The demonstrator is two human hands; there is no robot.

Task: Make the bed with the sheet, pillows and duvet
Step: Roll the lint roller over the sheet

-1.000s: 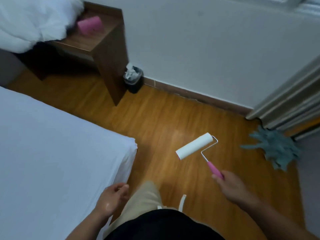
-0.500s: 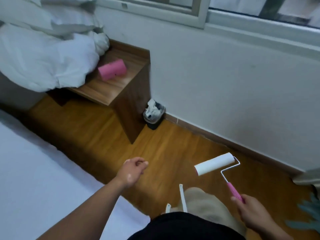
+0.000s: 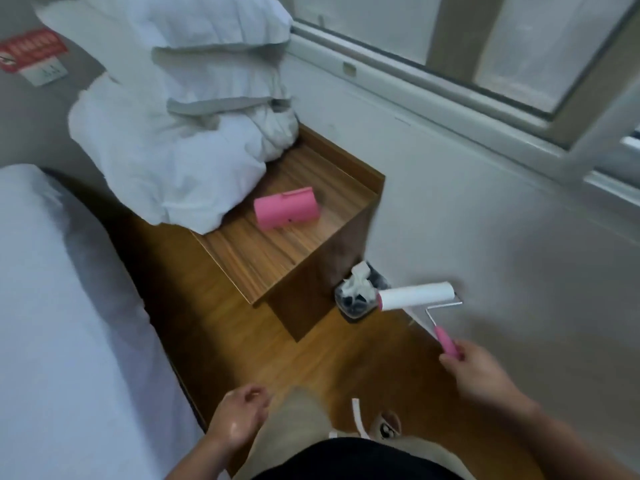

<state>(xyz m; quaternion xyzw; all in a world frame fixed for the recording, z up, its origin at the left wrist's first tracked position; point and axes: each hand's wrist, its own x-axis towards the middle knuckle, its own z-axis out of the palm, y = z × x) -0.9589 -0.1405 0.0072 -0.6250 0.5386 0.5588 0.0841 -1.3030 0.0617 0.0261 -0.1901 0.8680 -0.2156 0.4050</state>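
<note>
Gripping lint roller (image 3: pixel 415 296) by pink handle, right hand (image 3: pixel 474 372) near wall. Left hand (image 3: pixel 242 415) loosely curled, holding nothing. Sheet (image 3: pixel 52 306) spread flat at left; duvet (image 3: pixel 166 161) heaped on nightstand (image 3: pixel 277 251), pillows (image 3: pixel 214 36) stacked atop.

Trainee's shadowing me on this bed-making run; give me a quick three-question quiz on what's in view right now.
1. True or false: the right hand grips the lint roller by its pink handle.
2. The pink case lies on: A the windowsill, B the bedside table, C the floor.
3. Fill in: the white bedding is piled on the bedside table, not yet on the ____.
Key: 1 true; 2 B; 3 bed.
</note>
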